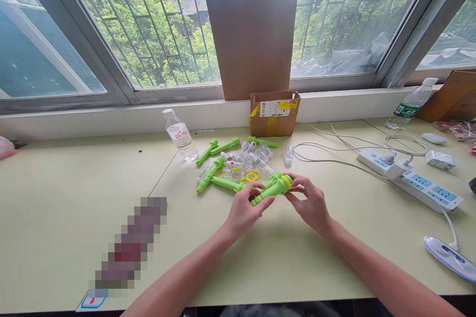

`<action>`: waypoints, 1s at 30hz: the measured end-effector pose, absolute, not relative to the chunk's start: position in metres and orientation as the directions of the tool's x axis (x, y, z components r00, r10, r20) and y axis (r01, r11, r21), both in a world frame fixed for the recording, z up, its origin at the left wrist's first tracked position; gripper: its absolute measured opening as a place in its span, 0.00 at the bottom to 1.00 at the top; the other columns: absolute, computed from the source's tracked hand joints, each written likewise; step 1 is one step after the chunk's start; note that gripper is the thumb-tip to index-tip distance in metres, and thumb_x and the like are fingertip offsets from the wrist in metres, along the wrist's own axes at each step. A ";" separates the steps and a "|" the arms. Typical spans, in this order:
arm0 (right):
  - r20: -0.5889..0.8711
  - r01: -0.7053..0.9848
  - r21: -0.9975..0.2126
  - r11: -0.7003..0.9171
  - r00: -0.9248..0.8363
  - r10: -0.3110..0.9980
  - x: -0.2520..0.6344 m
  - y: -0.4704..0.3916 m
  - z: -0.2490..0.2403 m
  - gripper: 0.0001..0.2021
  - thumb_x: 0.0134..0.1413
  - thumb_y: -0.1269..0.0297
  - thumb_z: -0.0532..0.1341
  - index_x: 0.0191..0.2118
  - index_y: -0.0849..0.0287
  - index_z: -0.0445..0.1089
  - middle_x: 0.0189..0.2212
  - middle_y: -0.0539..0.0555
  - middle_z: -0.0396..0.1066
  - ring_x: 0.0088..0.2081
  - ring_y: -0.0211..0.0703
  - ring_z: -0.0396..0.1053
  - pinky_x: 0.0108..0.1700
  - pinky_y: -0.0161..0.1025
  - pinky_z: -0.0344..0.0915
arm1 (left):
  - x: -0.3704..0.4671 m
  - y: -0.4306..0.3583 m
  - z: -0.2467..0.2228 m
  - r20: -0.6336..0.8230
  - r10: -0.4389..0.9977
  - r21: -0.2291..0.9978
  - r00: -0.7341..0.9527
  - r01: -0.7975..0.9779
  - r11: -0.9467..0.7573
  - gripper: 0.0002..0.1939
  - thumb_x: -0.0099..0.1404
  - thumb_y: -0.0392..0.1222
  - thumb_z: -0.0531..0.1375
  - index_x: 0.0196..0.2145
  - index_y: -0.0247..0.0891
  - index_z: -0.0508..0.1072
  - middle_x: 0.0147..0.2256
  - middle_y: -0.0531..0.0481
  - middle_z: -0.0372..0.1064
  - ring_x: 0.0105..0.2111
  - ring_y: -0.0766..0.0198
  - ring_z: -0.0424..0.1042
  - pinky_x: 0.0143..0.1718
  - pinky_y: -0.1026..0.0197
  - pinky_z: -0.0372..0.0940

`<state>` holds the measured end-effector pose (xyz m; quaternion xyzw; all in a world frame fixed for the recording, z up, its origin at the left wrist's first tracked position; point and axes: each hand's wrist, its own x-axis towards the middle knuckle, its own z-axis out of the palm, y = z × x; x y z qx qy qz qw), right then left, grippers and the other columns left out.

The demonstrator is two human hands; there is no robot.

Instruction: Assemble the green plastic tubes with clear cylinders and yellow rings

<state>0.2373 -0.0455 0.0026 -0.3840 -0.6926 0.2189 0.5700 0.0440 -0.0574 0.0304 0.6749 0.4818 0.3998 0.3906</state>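
Observation:
A green ribbed tube [273,190] lies slanted between both hands, a yellow ring [287,181] round its wide right end. My left hand [245,208] is closed round its narrow lower end. At the wide end, the fingers of my right hand [308,205] grip the rim by the ring. Just beyond are more green tubes [210,175], loose yellow rings [250,177], clear plastic cups [262,152] and small white parts with red dots [232,164], heaped together.
Behind the heap stand a water bottle [181,135] and a cardboard box [273,124]. A power strip [412,181] with cables lies at right, near a white oval device [450,259]. Another bottle [411,105] leans back right. A blurred patch covers the table's left front.

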 end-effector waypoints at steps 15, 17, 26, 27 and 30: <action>0.674 0.304 -0.696 0.650 -0.035 0.738 0.237 -0.047 0.001 0.06 0.52 0.69 0.64 0.35 0.54 0.66 0.47 0.56 0.72 0.47 0.49 0.72 0.44 0.51 0.76 | 0.040 -0.057 0.024 0.551 0.795 0.597 0.254 0.545 -0.588 0.08 0.61 0.43 0.60 0.38 0.38 0.72 0.31 0.49 0.74 0.28 0.65 0.71 0.30 0.64 0.63; 0.664 0.302 -0.705 0.642 -0.038 0.747 0.236 -0.047 0.002 0.06 0.53 0.68 0.64 0.36 0.54 0.66 0.47 0.55 0.72 0.46 0.48 0.73 0.43 0.50 0.76 | 0.040 -0.057 0.024 0.513 0.826 0.647 0.235 0.526 -0.552 0.09 0.61 0.44 0.60 0.38 0.38 0.72 0.31 0.49 0.74 0.27 0.66 0.70 0.29 0.65 0.63; 0.614 0.314 -0.733 0.603 -0.075 0.786 0.235 -0.048 0.004 0.07 0.54 0.65 0.63 0.37 0.53 0.63 0.48 0.55 0.71 0.48 0.48 0.71 0.41 0.50 0.76 | 0.042 -0.057 0.027 0.308 0.914 0.831 0.264 0.394 -0.394 0.12 0.64 0.48 0.57 0.36 0.37 0.72 0.25 0.53 0.69 0.21 0.69 0.65 0.23 0.66 0.61; 0.617 0.317 -0.731 0.604 -0.071 0.784 0.235 -0.047 0.003 0.07 0.54 0.65 0.63 0.36 0.53 0.63 0.48 0.56 0.71 0.47 0.48 0.72 0.41 0.50 0.76 | 0.042 -0.057 0.028 0.304 0.912 0.826 0.275 0.402 -0.396 0.12 0.64 0.48 0.57 0.36 0.38 0.72 0.25 0.53 0.68 0.21 0.69 0.65 0.23 0.66 0.60; 0.629 0.318 -0.724 0.613 -0.061 0.775 0.236 -0.047 0.000 0.06 0.54 0.65 0.63 0.35 0.54 0.65 0.48 0.56 0.72 0.47 0.49 0.72 0.42 0.50 0.76 | 0.041 -0.056 0.027 0.338 0.892 0.738 0.299 0.503 -0.449 0.12 0.65 0.48 0.56 0.37 0.38 0.71 0.25 0.54 0.68 0.20 0.69 0.64 0.22 0.66 0.58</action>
